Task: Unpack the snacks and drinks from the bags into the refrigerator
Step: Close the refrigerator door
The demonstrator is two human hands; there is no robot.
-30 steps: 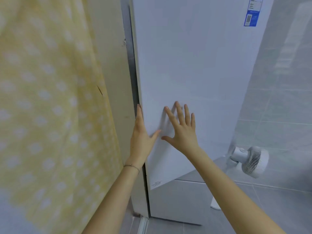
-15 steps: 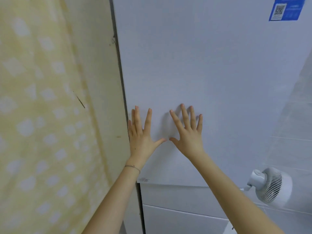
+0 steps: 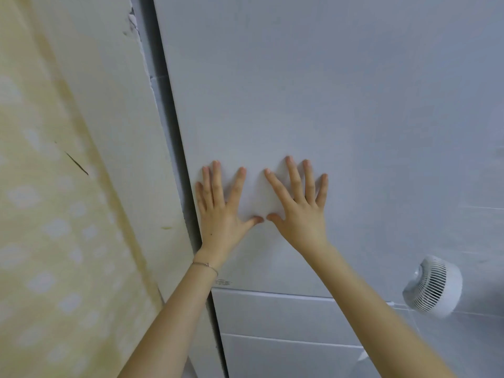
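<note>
White fridge door point(image 3: 313, 91) fills the middle and right of the head view, closed above two drawer fronts point(image 3: 272, 315). Left hand point(image 3: 221, 214) and right hand point(image 3: 300, 216) press flat on it side by side, fingers straight and spread, thumbs nearly meeting, grasping nothing. A bracelet point(image 3: 204, 264) circles the left wrist. Yellow dotted curtain point(image 3: 41, 214) hangs far left; a white fan point(image 3: 433, 286) sits low right.

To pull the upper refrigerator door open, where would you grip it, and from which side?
Probably the left vertical edge of the upper refrigerator door, hooked from the left, where a dark gap runs beside it. The face is flat with no handle showing; the left hand and right hand merely press flat on it.
</note>
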